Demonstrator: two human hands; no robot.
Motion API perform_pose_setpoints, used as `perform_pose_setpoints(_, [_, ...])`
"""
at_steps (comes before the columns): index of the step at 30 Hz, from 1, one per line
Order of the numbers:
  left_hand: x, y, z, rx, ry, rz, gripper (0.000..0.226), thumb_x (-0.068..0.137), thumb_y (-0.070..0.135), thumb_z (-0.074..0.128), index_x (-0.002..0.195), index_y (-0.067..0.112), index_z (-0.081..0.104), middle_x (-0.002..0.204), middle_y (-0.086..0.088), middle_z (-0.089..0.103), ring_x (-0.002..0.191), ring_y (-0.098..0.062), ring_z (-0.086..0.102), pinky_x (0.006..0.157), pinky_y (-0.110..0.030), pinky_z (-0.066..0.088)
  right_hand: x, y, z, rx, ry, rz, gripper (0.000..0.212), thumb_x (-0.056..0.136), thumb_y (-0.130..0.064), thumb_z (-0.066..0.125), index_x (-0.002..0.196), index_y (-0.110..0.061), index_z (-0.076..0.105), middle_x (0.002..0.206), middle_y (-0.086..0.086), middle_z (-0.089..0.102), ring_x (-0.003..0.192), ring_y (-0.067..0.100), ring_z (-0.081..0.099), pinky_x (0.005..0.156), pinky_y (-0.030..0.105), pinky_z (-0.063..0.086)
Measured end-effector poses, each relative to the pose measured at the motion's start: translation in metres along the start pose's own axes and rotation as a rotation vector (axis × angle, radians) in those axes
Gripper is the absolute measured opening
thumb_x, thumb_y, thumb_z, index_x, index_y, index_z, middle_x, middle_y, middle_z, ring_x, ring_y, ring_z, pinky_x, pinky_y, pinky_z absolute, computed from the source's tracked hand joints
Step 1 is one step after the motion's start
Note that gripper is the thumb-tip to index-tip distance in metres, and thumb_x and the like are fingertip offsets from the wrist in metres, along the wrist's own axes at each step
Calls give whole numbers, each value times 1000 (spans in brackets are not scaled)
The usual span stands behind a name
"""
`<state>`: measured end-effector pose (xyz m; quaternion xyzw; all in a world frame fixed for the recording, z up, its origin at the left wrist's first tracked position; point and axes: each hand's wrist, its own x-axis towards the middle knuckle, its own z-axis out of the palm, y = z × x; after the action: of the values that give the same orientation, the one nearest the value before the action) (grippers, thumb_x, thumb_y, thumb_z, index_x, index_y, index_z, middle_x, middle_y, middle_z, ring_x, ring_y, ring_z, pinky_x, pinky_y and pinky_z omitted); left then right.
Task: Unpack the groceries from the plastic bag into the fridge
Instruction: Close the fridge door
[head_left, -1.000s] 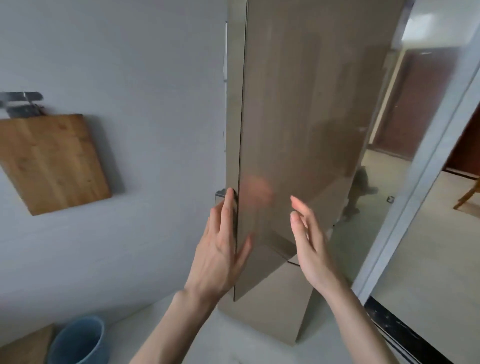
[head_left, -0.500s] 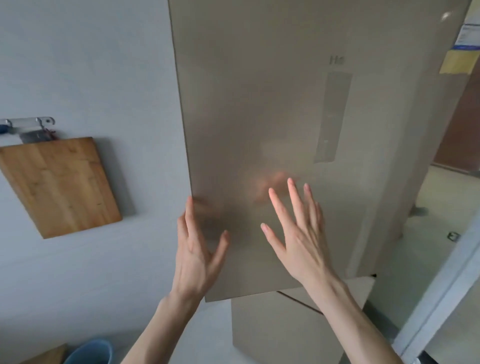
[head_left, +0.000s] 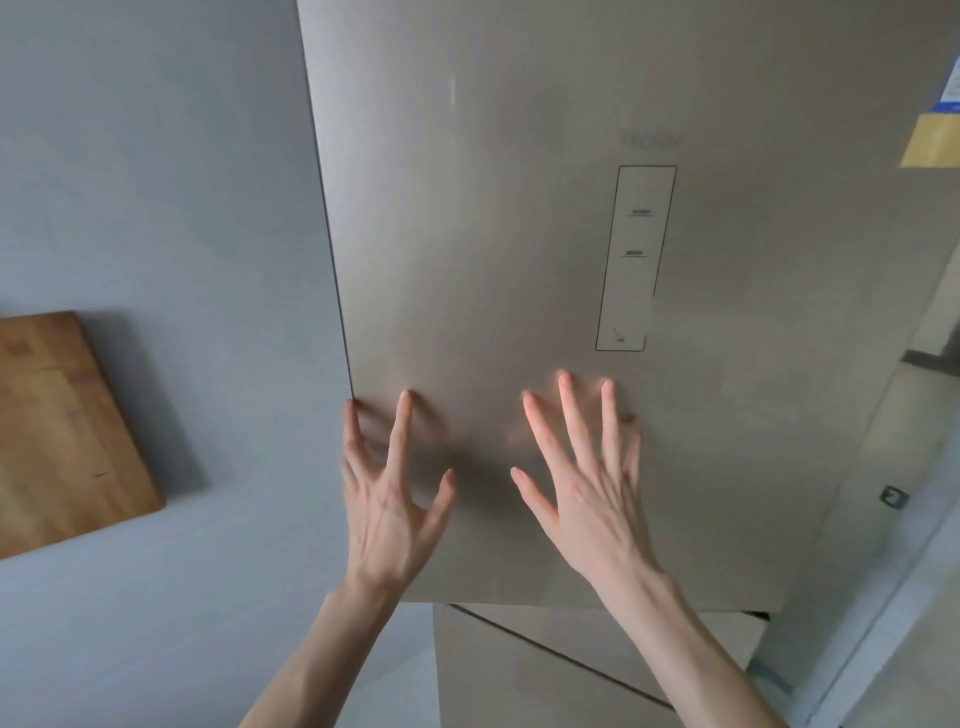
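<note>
The champagne-coloured upper fridge door (head_left: 493, 234) fills most of the view and lies nearly flush with the fridge front. My left hand (head_left: 387, 499) has spread fingers, their tips touching the door near its left edge. My right hand (head_left: 587, 483) is flat with straight fingers against the door, just below the narrow control panel (head_left: 636, 260). Neither hand holds anything. The plastic bag and the groceries are out of view.
The lower fridge doors (head_left: 545, 670) show beneath the upper one. A wooden cutting board (head_left: 62, 431) hangs on the grey wall (head_left: 156, 182) at the left. A yellow and blue label (head_left: 935, 130) sticks to the door's top right. Floor and a doorway lie at the right.
The fridge door has swung from wide open to almost shut. Both hands followed it, and their fingertips now press on its front.
</note>
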<state>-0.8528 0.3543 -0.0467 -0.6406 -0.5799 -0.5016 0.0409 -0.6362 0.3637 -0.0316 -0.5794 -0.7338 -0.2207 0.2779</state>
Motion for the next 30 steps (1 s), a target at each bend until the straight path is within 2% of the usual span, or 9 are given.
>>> perform_pose_setpoints(3, [17,-16,15,19,2,66,95,88,36,76,164,35,20,173,-12,-4,155,-39,18,122,-54,30,9,-1,14,-43,22,37,77,101,-58,49,164,-32,13,174,2,-1,159,40,-4,116,70,28])
perform_pose_setpoints(7, [40,-35,39,85,-35,202,91,91,39,72,165,27,21,174,-11,3,161,-34,4,123,-56,27,20,0,33,-85,57,92,76,101,-58,48,164,-32,15,174,1,1,160,35,1,118,67,27])
perform_pose_setpoints(11, [63,-53,67,80,-100,291,87,94,42,68,165,22,22,174,-13,7,162,-34,3,122,-58,29,33,2,50,-139,83,157,76,99,-57,50,164,-32,19,174,2,5,160,32,4,119,65,27])
perform_pose_setpoints(18, [96,-73,104,36,-132,332,86,95,40,68,165,22,21,174,-15,7,161,-36,4,122,-60,28,49,13,74,-248,108,225,88,90,-60,64,163,-33,22,174,4,9,160,31,8,120,66,22])
perform_pose_setpoints(30, [128,-79,138,-31,-197,354,94,95,40,69,166,21,12,174,-16,3,161,-37,-2,124,-61,25,71,16,98,-343,150,285,83,93,-58,61,163,-33,24,174,4,11,160,31,9,121,67,20])
